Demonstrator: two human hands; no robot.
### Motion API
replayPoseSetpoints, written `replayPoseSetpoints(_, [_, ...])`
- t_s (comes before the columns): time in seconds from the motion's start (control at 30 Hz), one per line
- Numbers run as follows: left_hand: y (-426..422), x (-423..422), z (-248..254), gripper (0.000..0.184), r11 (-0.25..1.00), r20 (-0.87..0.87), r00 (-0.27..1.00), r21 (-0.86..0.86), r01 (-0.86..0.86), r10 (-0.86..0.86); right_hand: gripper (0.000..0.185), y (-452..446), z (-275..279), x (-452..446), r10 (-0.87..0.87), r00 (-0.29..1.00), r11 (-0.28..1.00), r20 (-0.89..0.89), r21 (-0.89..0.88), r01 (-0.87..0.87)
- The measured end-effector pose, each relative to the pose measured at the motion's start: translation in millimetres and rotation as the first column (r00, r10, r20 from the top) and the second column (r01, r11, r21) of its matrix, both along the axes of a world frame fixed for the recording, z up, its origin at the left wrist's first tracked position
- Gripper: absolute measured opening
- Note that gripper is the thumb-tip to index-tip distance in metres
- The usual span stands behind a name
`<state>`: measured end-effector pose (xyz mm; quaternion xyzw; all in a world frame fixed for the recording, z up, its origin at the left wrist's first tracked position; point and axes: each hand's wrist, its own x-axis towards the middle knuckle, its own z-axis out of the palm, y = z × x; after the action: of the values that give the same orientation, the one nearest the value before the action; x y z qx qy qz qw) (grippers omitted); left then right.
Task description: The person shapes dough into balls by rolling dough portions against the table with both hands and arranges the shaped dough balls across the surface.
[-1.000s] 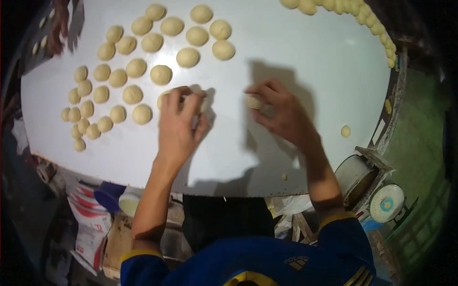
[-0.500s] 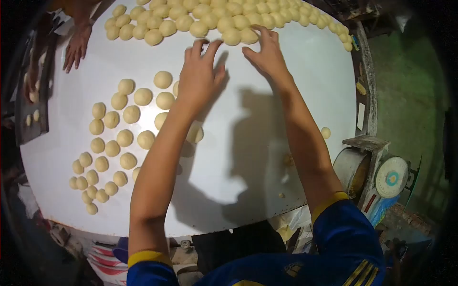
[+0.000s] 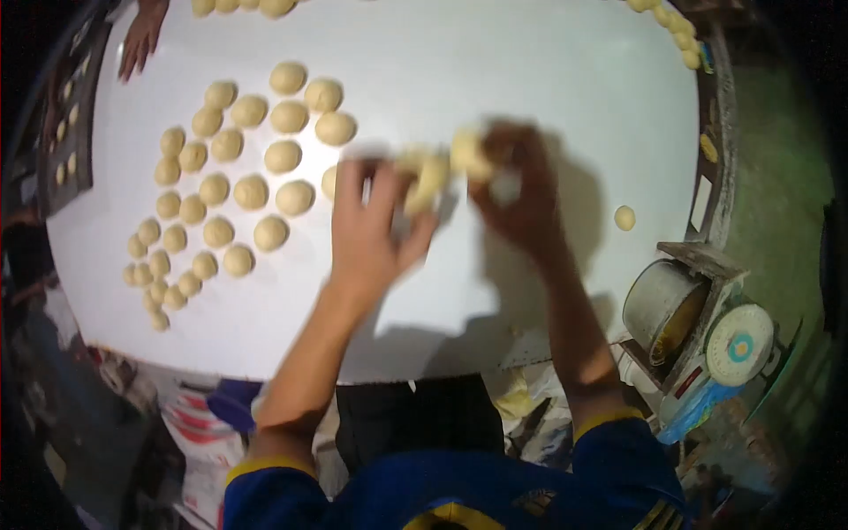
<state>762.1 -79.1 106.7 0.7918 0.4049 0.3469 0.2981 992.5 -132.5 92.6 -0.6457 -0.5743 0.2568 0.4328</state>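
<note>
Pale yellow dough (image 3: 427, 181), blurred by motion, is gripped between the thumb and fingers of my left hand (image 3: 373, 216); whether it is one ball or two I cannot tell. My right hand (image 3: 523, 190) pinches another dough ball (image 3: 470, 155), its fingers curled and smeared by movement. The two hands are close together over the middle of the white table (image 3: 424, 79), their dough almost meeting. Left of my left hand, many round dough balls (image 3: 251, 192) lie spread out, smaller ones (image 3: 159, 263) toward the near left.
A lone dough ball (image 3: 624, 218) lies at the right. Beyond the right edge are a metal pot (image 3: 658, 300) and a dial scale (image 3: 740, 344). Another person's hand (image 3: 141, 44) rests at the far left, near a dark tray (image 3: 66, 181). More dough balls (image 3: 276, 7) line the far edge.
Both hands have drawn back toward me from the far rows of dough balls, now carrying dough. The view has tilted nearer, so most of those rows are out of sight.
</note>
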Motion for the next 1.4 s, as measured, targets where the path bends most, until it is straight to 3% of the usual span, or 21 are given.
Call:
replayPoseSetpoints(0.07, [-99.9, -70.7, -10.8, 0.039, 0.967, -0.115, 0.991, -0.237, -0.099, 0.073, 0.047, -78.6, -5.9, -34.2, 0.229, 0.972, 0.972, 0.046, -0.068, -0.226])
replayPoseSetpoints(0.1, [-145.8, -107.9, -25.2, 0.040, 0.941, -0.150, 0.982, -0.298, -0.159, 0.118, 0.047, -106.6, -15.7, -48.7, 0.242, 0.970, 0.968, 0.026, -0.077, -0.239])
replayPoseSetpoints(0.13, [-178.8, -137.3, -39.7, 0.042, 0.908, -0.183, 0.970, -0.358, -0.217, 0.160, 0.047, -133.2, -25.3, -61.6, 0.282, 0.959, 0.939, 0.025, -0.213, -0.270])
replayPoseSetpoints(0.2, [-210.5, -166.0, -50.2, 0.047, 0.900, -0.374, 0.913, -0.324, -0.292, 0.161, 0.047, -153.0, -25.5, -80.6, 0.337, 0.942, 0.877, 0.000, -0.364, -0.314])
replayPoseSetpoints(0.27, [-202.5, -156.4, -51.2, 0.059, 0.930, -0.443, 0.884, -0.241, -0.278, 0.150, 0.045, -130.4, -25.8, -97.5, 0.407, 0.876, 0.892, 0.259, -0.318, -0.320])
replayPoseSetpoints(0.33, [-191.7, -136.0, -56.0, 0.057, 0.938, -0.349, 0.928, -0.256, -0.233, 0.135, 0.045, -118.5, -30.7, -114.7, 0.449, 0.863, 0.869, 0.231, -0.337, -0.361])
replayPoseSetpoints(0.4, [-204.0, -123.2, -60.6, 0.051, 0.951, -0.345, 0.939, -0.289, -0.107, 0.001, 0.041, -117.6, -37.7, -128.5, 0.496, 0.838, 0.867, 0.226, -0.188, -0.462])
replayPoseSetpoints(0.5, [-248.0, -158.4, -76.9, 0.043, 0.964, -0.400, 0.910, -0.182, -0.191, 0.105, 0.026, -160.4, -69.3, -110.9, 0.584, 0.763, 0.810, 0.276, -0.140, -0.569])
replayPoseSetpoints(0.53, [-255.5, -178.1, -83.3, 0.042, 0.954, -0.409, 0.898, -0.167, -0.248, 0.162, 0.022, -166.7, -79.8, -95.8, 0.586, 0.753, 0.800, 0.301, -0.070, -0.595])
replayPoseSetpoints(0.6, [-223.3, -188.4, -85.9, 0.034, 0.916, -0.521, 0.795, -0.059, -0.397, 0.311, 0.021, -139.2, -62.5, -87.9, 0.586, 0.753, 0.809, 0.298, -0.177, -0.560])
replayPoseSetpoints(0.67, [-178.7, -149.1, -83.3, 0.031, 0.892, -0.374, 0.824, 0.021, -0.451, 0.425, 0.020, -105.5, -69.3, -122.7, 0.288, 0.831, 0.957, 0.475, -0.112, -0.268])
replayPoseSetpoints(0.8, [-228.2, -116.1, -76.4, 0.034, 0.928, -0.328, 0.887, -0.069, -0.366, 0.325, 0.018, -155.2, -64.0, -167.3, 0.352, 0.899, 0.936, 0.260, -0.070, -0.346])
replayPoseSetpoints(0.87, [-256.0, -151.2, -88.1, 0.034, 0.951, -0.328, 0.899, -0.007, -0.308, 0.289, 0.018, -178.6, -66.2, -136.2, 0.393, 0.876, 0.919, 0.280, -0.116, -0.376])
replayPoseSetpoints(0.93, [-262.2, -191.0, -101.6, 0.030, 0.915, -0.332, 0.874, -0.073, -0.398, 0.354, 0.017, -171.4, -79.6, -98.5, 0.455, 0.807, 0.886, 0.377, -0.099, -0.453])
replayPoseSetpoints(1.0, [-209.9, -183.1, -78.0, 0.030, 0.886, -0.434, 0.804, -0.029, -0.464, 0.407, 0.016, -128.9, -76.8, -107.5, 0.354, 0.753, 0.927, 0.554, -0.104, -0.360])
replayPoseSetpoints(1.03, [-190.6, -171.0, -88.9, 0.029, 0.890, -0.387, 0.811, 0.064, -0.452, 0.439, 0.016, -121.4, -75.6, -125.6, 0.352, 0.752, 0.929, 0.557, -0.109, -0.354])
replayPoseSetpoints(1.13, [-208.4, -129.3, -83.7, 0.039, 0.929, -0.396, 0.877, -0.128, -0.346, 0.272, 0.016, -134.1, -74.5, -183.3, 0.285, 0.903, 0.957, 0.320, -0.040, -0.288])
replayPoseSetpoints(1.2, [-255.0, -132.9, -83.6, 0.040, 0.952, -0.294, 0.916, -0.049, -0.302, 0.275, 0.016, -179.6, -61.1, -174.7, 0.363, 0.867, 0.929, 0.343, -0.054, -0.367])
replayPoseSetpoints(1.27, [-279.8, -178.0, -109.5, 0.037, 0.964, -0.314, 0.916, -0.001, -0.265, 0.251, 0.016, -188.4, -70.2, -125.3, 0.395, 0.840, 0.911, 0.373, -0.041, -0.410])
replayPoseSetpoints(1.33, [-245.3, -199.2, -89.7, 0.031, 0.911, -0.440, 0.821, -0.016, -0.413, 0.364, 0.016, -171.5, -80.3, -106.9, 0.427, 0.816, 0.894, 0.391, -0.043, -0.447])
replayPoseSetpoints(1.4, [-194.7, -178.9, -86.3, 0.029, 0.887, -0.364, 0.813, 0.100, -0.451, 0.454, 0.017, -123.3, -80.2, -115.1, 0.217, 0.811, 0.954, 0.543, 0.058, -0.294])
